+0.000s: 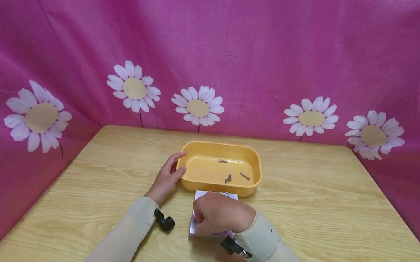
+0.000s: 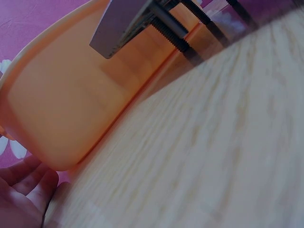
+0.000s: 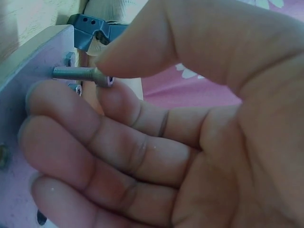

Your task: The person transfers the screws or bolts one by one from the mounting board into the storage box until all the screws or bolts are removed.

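Note:
My right hand [image 1: 221, 213] is over a light metal plate [image 1: 199, 194] on the table. In the right wrist view its thumb and index finger pinch the head of a silver bolt [image 3: 76, 73]. The bolt's threaded end meets the face of the plate, while the other fingers lie curled against it. Several bolt shanks [image 2: 171, 35] stick out below the plate in the left wrist view. My left hand [image 1: 166, 181] rests at the left end of a yellow plastic bin [image 1: 205, 186], its fingers loosely bent against the outer wall and its thumb at the rim.
Several loose bolts lie in the bin, among them one at the back [image 1: 222, 161] and one at the right [image 1: 245, 176]. The bin stands just beyond the plate on the wood-grain table [image 1: 319, 207]. A pink curtain [image 1: 258, 48] with daisies surrounds the table.

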`<state>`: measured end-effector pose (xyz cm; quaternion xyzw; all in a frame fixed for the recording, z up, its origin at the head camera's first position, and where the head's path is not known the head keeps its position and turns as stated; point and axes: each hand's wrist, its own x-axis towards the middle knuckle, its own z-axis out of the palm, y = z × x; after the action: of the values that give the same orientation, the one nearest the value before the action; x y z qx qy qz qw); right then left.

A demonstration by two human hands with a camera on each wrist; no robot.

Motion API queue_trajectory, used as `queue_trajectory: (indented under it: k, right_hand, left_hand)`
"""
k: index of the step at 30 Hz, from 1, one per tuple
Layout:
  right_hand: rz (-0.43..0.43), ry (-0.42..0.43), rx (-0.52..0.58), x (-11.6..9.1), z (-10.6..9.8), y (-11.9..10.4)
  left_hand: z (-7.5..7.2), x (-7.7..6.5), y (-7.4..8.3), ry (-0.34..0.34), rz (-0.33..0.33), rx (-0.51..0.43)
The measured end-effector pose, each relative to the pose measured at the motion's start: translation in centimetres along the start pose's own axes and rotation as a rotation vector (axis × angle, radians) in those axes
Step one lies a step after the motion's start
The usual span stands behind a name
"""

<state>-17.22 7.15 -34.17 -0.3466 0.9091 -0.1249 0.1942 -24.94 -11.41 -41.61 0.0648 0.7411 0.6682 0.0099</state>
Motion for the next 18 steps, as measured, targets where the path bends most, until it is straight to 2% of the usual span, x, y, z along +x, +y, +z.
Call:
queue_trajectory:
  k: [5,15,18]
  right_hand:
    - [-0.002,0.002,0.020,0.0,0.1,-0.1]
    - [-0.038,0.017,0.010,-0.2,0.0,0.0]
    - [-0.047,0.024,0.005,-0.3,-0.2,0.1]
  left_hand:
    - [-0.1,0.0,-0.2,-0.001,0.015,-0.018]
    - [-0.1,0.1,-0.2,0.012,0.002,0.018]
    - [-0.2,0.8,-1.3,0.016,0.005,0.004]
